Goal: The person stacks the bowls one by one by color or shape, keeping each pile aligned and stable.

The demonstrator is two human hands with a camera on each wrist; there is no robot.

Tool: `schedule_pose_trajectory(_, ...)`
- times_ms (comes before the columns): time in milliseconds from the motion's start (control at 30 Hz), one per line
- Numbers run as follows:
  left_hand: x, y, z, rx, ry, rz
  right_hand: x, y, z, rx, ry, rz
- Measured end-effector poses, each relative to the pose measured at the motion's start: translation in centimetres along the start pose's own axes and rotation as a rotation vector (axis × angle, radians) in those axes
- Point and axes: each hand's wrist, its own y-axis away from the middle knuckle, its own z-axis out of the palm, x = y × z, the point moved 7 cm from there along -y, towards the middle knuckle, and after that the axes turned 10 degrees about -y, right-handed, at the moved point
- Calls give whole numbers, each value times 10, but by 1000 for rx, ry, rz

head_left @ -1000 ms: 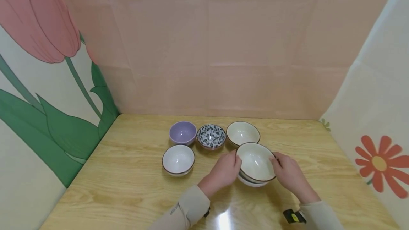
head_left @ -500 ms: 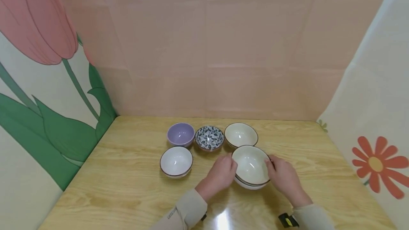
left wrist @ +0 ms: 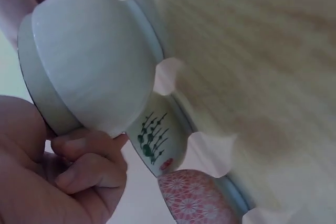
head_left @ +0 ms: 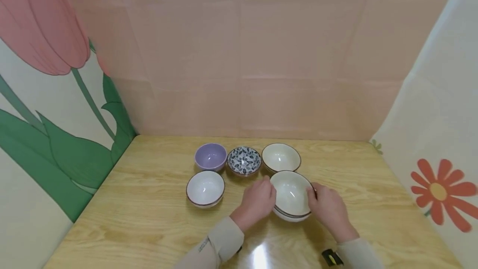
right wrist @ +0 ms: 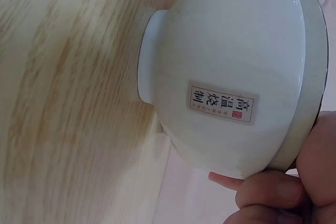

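A cream bowl with a thin dark rim (head_left: 290,194) sits nested inside a white bowl (head_left: 291,218), only a narrow band of which shows below it in the head view. At its left rim my left hand (head_left: 257,200) pinches the upper bowl, fingers curled beneath. My right hand (head_left: 328,206) grips the opposite rim with thumb and curled fingers. In the right wrist view the lower bowl (right wrist: 231,51) carries a small printed label (right wrist: 223,103), and its foot stands on the wooden table. The left wrist view shows the upper bowl's side (left wrist: 39,87) rising out of the lower one.
Behind the stack stands another cream bowl (head_left: 281,157). To its left are a blue-and-white patterned bowl (head_left: 244,161) and a purple bowl (head_left: 210,157). A white bowl with a dark rim (head_left: 206,189) stands in front of the purple one. A pink cloth (head_left: 239,53) backs the table (head_left: 130,202).
The cream bowl has gone down from slightly raised and tilted to nested in the white bowl. Both hands still hold its rim. The head view has shifted slightly.
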Motion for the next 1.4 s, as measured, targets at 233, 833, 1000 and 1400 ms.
schedule_pose_trajectory(233, 2, -7, 5, -105, -84, -28, 0, -2, 0, -37, 12, 42)
schedule_pose_trajectory(833, 6, -9, 8, -256, -128, -24, 1, 0, 3, -78, 34, 90)
schedule_pose_trajectory(1000, 8, -12, 5, -243, -106, -3, 2, -3, -1, -75, 28, 86)
schedule_pose_trajectory(1400, 2, -12, 4, -204, -87, 77, -1, -8, -1, -112, 36, 64)
